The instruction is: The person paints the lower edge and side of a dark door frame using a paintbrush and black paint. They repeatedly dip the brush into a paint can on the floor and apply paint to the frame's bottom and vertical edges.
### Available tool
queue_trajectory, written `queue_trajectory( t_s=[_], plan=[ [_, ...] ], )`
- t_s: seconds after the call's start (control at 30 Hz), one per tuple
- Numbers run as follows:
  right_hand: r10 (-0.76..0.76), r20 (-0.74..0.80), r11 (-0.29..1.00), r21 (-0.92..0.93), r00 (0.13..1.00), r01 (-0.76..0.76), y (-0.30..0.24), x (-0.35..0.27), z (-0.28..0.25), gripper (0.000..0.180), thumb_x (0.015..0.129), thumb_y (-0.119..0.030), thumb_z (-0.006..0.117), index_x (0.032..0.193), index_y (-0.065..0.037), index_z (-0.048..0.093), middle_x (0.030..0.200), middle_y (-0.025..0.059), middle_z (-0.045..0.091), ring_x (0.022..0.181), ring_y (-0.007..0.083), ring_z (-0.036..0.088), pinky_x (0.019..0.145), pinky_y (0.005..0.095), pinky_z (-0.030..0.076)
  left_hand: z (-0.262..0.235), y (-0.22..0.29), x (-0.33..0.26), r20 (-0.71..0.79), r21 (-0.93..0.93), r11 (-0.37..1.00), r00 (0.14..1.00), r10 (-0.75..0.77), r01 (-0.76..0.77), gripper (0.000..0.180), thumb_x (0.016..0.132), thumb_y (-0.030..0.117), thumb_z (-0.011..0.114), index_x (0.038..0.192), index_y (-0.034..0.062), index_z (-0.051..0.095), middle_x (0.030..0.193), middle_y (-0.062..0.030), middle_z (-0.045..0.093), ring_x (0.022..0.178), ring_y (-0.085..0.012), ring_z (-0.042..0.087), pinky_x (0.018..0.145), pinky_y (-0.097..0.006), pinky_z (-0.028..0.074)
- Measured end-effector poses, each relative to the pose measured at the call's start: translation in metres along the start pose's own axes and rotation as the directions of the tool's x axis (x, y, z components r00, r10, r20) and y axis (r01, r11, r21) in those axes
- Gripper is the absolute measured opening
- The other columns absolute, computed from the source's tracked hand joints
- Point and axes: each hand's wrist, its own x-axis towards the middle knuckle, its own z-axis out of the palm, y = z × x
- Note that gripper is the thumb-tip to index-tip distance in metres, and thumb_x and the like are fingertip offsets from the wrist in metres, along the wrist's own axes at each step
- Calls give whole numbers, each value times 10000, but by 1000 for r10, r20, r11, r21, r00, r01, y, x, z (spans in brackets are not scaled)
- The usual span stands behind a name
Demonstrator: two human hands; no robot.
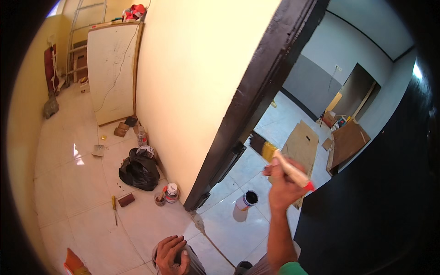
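My right hand [283,189] is closed round the pale wooden handle of a paintbrush [293,170]. The brush has a red handle end, a yellowish ferrule and bristles dark with paint. Its bristle tip is beside the black door frame [256,87]; whether they touch I cannot tell. Below it on the floor is a small can of black paint [250,198], its top off. My left hand [171,256] rests on my knee at the lower edge, fingers loosely bent and holding nothing.
A large black door panel [366,192] fills the right side. Left of the frame are a black plastic bag [139,170], jars [171,192], a screwdriver [114,210] and a brown block [126,200]. Cardboard [300,146] lies in the far room. A ladder [73,41] leans at the far left.
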Motion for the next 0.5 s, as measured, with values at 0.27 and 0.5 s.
queue_trajectory(
  t_s=[0.27, 0.5],
  plan=[
    [-270, 170, 875, -366, 948, 316, 35, -72, 2, 212, 798, 16, 845, 912, 26, 667, 826, 147, 715, 697, 250, 696, 606, 329, 570, -3, 1, 0, 60, 81, 996, 998, 23, -28, 233, 922, 84, 651, 1124, -3, 728, 1187, -185, 718, 1142, -382, 655, 1002, -453, 517],
    [-208, 117, 906, -350, 971, 237, 46, -74, 21, 188, 817, 9, 823, 953, 24, 694, 823, 130, 715, 690, 242, 693, 608, 341, 555, 11, 14, 6, 80, 140, 989, 996, 29, -40, 236, 906, 60, 649, 1120, 1, 729, 1180, -181, 721, 1137, -377, 657, 1007, -456, 516]
  ],
)
